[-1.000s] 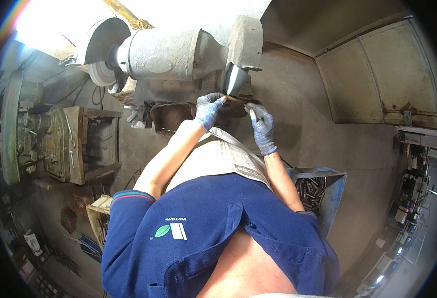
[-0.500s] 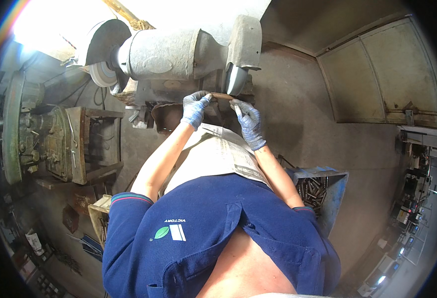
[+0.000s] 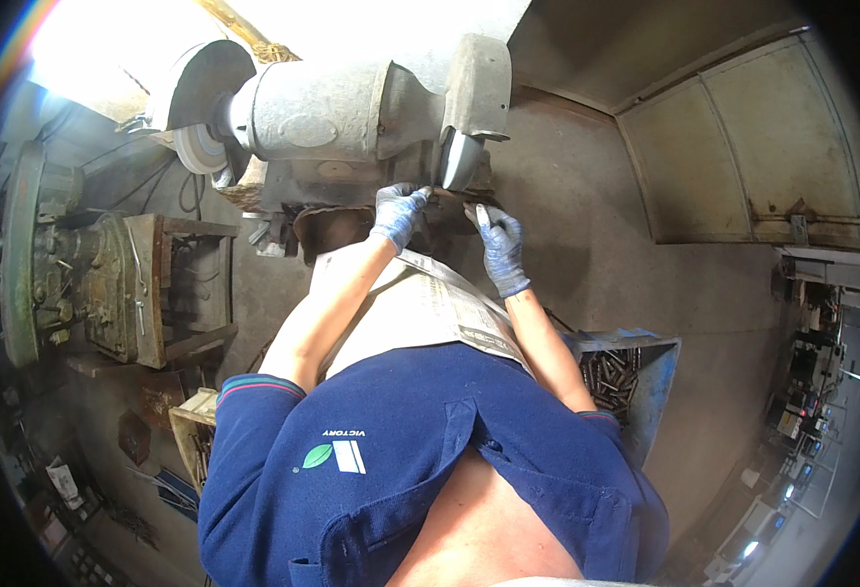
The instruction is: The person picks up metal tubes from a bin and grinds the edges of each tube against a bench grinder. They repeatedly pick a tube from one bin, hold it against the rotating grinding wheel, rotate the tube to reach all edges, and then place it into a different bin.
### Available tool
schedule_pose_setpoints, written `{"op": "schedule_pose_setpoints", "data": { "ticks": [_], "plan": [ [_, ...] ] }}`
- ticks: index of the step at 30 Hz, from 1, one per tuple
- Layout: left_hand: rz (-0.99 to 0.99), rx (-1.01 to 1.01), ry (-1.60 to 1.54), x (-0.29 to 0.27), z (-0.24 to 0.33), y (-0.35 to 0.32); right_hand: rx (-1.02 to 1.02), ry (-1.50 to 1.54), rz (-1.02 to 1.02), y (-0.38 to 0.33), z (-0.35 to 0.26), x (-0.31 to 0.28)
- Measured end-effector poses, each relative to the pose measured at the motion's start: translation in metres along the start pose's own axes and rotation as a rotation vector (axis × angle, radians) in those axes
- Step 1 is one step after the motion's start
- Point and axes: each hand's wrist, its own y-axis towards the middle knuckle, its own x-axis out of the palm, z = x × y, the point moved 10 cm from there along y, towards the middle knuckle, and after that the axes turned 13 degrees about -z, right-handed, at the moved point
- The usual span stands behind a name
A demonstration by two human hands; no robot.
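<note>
A slim, dark metal rod [image 3: 452,197] spans the gap between my gloved hands, just below the right-hand wheel [image 3: 462,161] of a bench grinder [image 3: 317,112]. Its left end is pinched in my left hand [image 3: 397,213]. At the other end, the fingertips of my right hand [image 3: 500,248] are closed on it. The rod lies at or very near the wheel's lower edge; whether they touch cannot be made out. Both gloves are blue and grey, darkened at the fingers.
By my right elbow stands a blue bin [image 3: 660,391] holding several metal pieces [image 3: 611,377]. A wooden box [image 3: 190,416] is on my left, beyond it a greenish machine [image 3: 107,284] on a stand. A metal cabinet [image 3: 743,157] is at far right. Light cloth [image 3: 371,303] covers my lap.
Both hands have shifted slightly to the right with the rod. The rod now tilts down toward my right hand and looks darker, under the wheel.
</note>
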Motion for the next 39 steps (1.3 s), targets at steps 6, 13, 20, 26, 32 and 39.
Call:
{"op": "schedule_pose_setpoints", "data": {
  "ticks": [6,13,20,26,32,39],
  "plan": [
    [-0.001,0.121,-0.191,-0.020,0.001,-0.001,-0.014,0.044,-0.051,0.007,0.003,0.025],
    [0.019,0.072,-0.104,-0.038,-0.005,-0.001,-0.020,0.064,-0.070,0.009,0.005,0.037],
    [-0.051,0.218,-0.018,-0.032,0.019,-0.040,-0.442,-0.561,-0.117,-0.020,-0.065,0.055],
    [-0.087,0.487,0.200,-0.020,0.052,-0.077,-0.516,-0.640,-0.097,-0.057,-0.130,0.074],
    [-0.119,0.664,0.259,-0.007,0.080,-0.095,-0.531,-0.737,-0.055,-0.080,-0.150,0.082],
    [-0.280,0.619,0.186,0.026,0.078,-0.106,-0.519,-0.862,0.072,-0.122,-0.167,0.073]
  ]
}}
